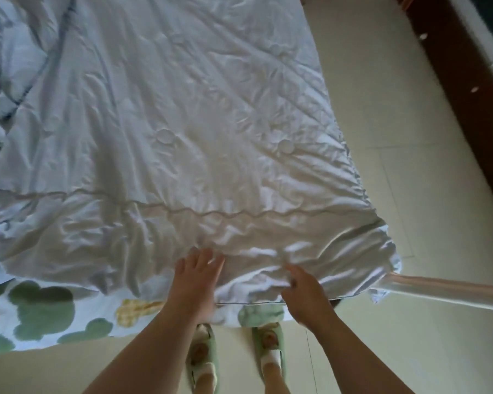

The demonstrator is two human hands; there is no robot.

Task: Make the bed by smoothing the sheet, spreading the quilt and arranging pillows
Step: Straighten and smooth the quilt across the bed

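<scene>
View: head camera, looking down over the near edge of the bed.
Quilt: pale, creased, spread over most of the bed; its near hem lies under both hands, and a wavy stitched seam crosses it just beyond the fingertips.
Left hand: palm down on the quilt's near border, fingers straight and spread, gripping nothing.
Right hand: at the quilt's hem, just right of the left hand, back of the hand upward; its fingers are smeared by blur against a fold of cloth, so I cannot tell whether they pinch it or only press.
Sheet: white with green blotches and a yellow patch, showing as a strip below the quilt's hem, left of and between the forearms; the rest is covered by the quilt.
Rumpled heap: far left, pale cloth with dark blue lines, cut by the frame edge; quilt or pillow not distinguishable.
Slippers: green, on the floor below the hands, partly hidden by the forearms.
Glossy bar: runs from the quilt's near right corner to the right edge; its nature is unclear.
Dark wooden furniture: upper right, cropped.
</scene>
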